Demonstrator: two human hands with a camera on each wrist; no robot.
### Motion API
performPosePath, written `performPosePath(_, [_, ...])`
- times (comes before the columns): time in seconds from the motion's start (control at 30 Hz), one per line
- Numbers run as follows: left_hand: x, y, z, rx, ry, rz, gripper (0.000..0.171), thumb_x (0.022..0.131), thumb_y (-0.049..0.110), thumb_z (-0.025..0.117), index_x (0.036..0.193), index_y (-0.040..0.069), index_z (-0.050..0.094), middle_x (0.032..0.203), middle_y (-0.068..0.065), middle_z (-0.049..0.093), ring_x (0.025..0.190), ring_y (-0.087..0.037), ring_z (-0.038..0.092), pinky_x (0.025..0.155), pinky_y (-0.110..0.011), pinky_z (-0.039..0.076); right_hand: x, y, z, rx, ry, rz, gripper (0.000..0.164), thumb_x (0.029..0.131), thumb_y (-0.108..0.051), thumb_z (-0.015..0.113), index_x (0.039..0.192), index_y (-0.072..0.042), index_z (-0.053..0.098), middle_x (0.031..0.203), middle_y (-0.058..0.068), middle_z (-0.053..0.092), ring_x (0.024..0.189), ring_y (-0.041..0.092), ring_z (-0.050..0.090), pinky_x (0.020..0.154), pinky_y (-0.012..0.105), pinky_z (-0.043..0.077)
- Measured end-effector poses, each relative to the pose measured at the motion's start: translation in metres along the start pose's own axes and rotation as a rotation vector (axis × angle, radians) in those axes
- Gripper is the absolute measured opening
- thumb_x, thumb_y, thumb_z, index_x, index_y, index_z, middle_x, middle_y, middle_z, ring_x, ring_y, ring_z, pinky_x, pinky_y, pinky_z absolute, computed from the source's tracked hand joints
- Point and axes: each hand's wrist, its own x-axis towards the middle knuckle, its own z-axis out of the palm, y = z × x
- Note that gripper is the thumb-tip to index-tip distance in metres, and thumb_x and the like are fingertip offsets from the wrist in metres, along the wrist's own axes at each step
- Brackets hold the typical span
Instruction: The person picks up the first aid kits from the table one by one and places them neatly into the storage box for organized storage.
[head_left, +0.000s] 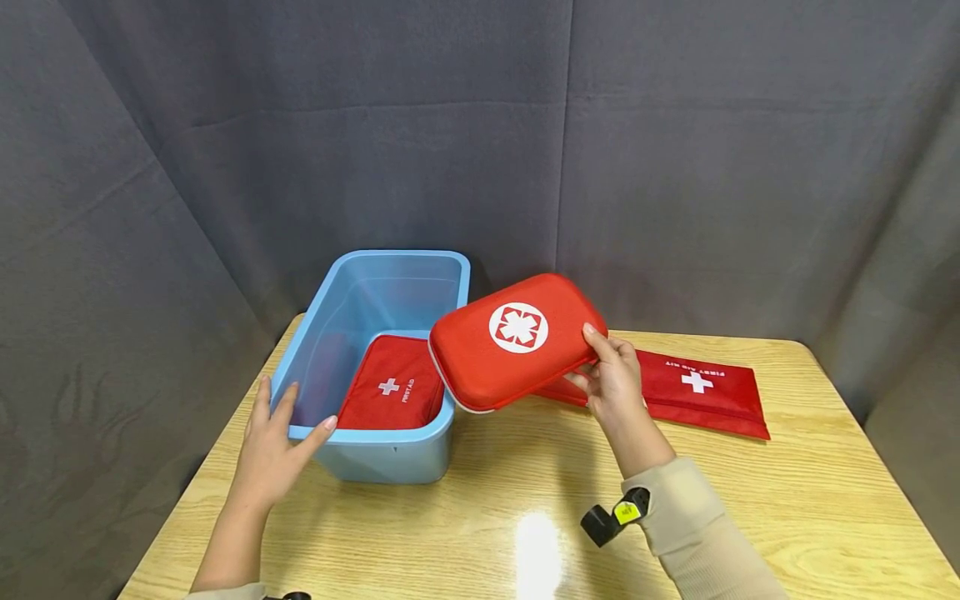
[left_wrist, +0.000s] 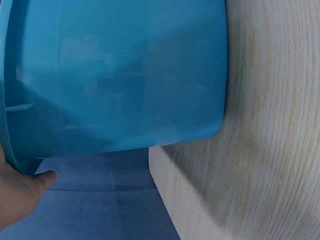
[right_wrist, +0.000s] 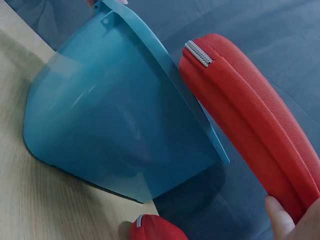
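Note:
My right hand [head_left: 618, 379] holds a red hard first aid case [head_left: 480, 358] by its right end, thumb on top. The case has a white round emblem and tilts above the right rim of a blue plastic bin [head_left: 397, 454]. In the right wrist view, the zipped edge of the case [right_wrist: 250, 105] faces the camera. A red fabric first aid bag [head_left: 390, 383] lies inside the bin, partly hidden by the case. My left hand [head_left: 273, 454] rests at the bin's near left corner with its fingers spread over the rim; in the left wrist view most of it is cut off.
A flat red first aid kit pouch [head_left: 701, 396] lies on the wooden table [head_left: 810, 500] at the right. Another red item [head_left: 562, 390] is mostly hidden behind the held case and right hand. A grey curtain [head_left: 675, 167] hangs behind the table.

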Motion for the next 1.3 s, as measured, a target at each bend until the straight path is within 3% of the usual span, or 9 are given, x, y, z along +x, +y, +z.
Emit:
performPosePath(0.5, [0.000,0.000,0.000,0.003,0.007,0.003,0.075,0.080,0.046,0.053,0.132,-0.003,0.029,0.141,-0.021,0.000,0.121,-0.047,0.012,0.085,-0.064,0.020,0.001,0.009,0.028,-0.051,-0.019,-0.022,0.024,0.080,-0.014,0.060,0.090,-0.013,0.038,0.064,-0.001,0.057,0.046,0.012,0.057,0.048,0.032,0.049])
performPosePath(1.3, [-0.001,0.000,0.000,0.000,0.009,0.010,0.075,0.080,0.045,0.054,0.131,-0.003,0.029,0.140,-0.022,0.000,0.120,-0.048,0.013,0.085,-0.063,0.020,-0.006,0.027,0.056,-0.039,-0.011,0.018,0.029,0.077,-0.013,0.063,0.093,-0.013,0.039,0.077,0.003,0.058,0.052,0.014,0.059,0.051,0.035,0.050])
